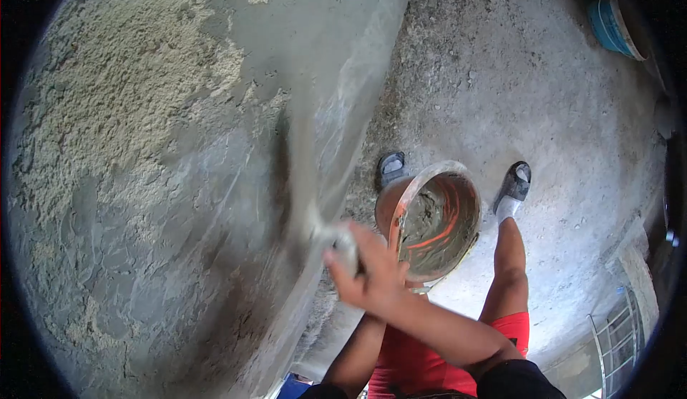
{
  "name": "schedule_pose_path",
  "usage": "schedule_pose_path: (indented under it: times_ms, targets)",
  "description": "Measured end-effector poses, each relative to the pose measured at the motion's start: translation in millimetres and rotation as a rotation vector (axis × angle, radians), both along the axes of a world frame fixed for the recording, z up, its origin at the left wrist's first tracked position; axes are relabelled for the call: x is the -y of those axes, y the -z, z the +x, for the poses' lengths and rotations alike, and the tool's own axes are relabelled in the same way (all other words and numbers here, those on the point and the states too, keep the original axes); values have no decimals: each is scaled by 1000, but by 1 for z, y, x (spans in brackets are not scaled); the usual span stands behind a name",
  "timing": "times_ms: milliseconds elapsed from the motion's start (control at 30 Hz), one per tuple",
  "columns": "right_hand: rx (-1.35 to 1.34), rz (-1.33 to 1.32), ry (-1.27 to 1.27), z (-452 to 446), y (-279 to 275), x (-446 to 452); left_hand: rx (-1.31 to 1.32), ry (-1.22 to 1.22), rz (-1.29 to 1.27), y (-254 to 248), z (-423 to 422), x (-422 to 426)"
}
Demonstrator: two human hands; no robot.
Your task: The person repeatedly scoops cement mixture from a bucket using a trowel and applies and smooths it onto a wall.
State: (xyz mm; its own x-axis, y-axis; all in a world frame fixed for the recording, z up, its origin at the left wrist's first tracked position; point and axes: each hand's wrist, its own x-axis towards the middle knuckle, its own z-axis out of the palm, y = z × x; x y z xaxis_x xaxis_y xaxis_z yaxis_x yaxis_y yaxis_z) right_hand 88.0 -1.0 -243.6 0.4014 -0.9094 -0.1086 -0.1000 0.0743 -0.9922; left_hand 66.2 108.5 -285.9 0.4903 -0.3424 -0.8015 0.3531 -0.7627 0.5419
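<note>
My right hand (372,270) is closed round the handle of a trowel (304,163). The trowel's long blade is smeared by motion and lies along the mortar-covered wall (207,206). Behind my right forearm, my left hand (404,269) is mostly hidden; a bit of it shows at the near rim of an orange bucket (390,202), which it seems to grip. Tilted in front of my legs, the bucket has wet grey mortar (429,216) inside and streaks on its inner side. The wall is smooth and damp in places, with rough, lumpy mortar (136,62) at upper left.
My feet in dark sandals (517,184) stand on either side of the bucket on a rough concrete floor (565,141). A blue bucket (612,27) is at upper right. A metal rack or ladder (617,342) stands at lower right.
</note>
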Motion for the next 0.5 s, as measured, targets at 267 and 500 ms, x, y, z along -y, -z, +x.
schedule_pose_path:
  times_ms: [267, 500]
  targets:
    - [109, 152, -34, 13, -11, -38, -16, -85, -13, 20, 6, -6]
    - [11, 117, 90, 1, 17, 7, -25, -420, -171, 84, -6, -86]
